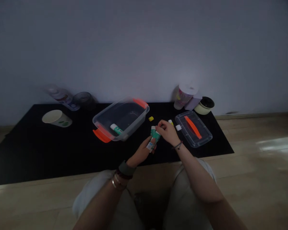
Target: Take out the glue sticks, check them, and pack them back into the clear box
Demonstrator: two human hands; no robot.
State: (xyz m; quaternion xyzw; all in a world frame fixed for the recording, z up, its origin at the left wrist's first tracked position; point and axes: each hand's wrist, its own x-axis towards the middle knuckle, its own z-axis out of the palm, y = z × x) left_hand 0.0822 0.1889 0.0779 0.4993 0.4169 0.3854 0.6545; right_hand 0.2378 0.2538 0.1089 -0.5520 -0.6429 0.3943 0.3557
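My left hand (pixel 142 152) is closed around green-and-white glue sticks (pixel 155 136), which look like two side by side, tilted up above the table's front edge. The fingertips of my right hand (pixel 169 131) pinch the top end of one of them; those fingers partly hide it. Just beyond my hands lies a small yellow cap (pixel 151 118). Beside my right hand are a white cap (pixel 178 127) and a yellow item (pixel 171 122), mostly covered by the hand. Another green-and-white glue stick (pixel 116 129) rests inside the clear plastic box (pixel 136 125) to the left.
A clear lid (pixel 180 117) with an orange handle lies at right. Behind it stand a patterned plastic cup (pixel 182 97), a purple box (pixel 194 101) and a cream bowl (pixel 202 109). At left are a paper cup (pixel 55 118), a bottle (pixel 63 98) and a dark glass container (pixel 84 99).
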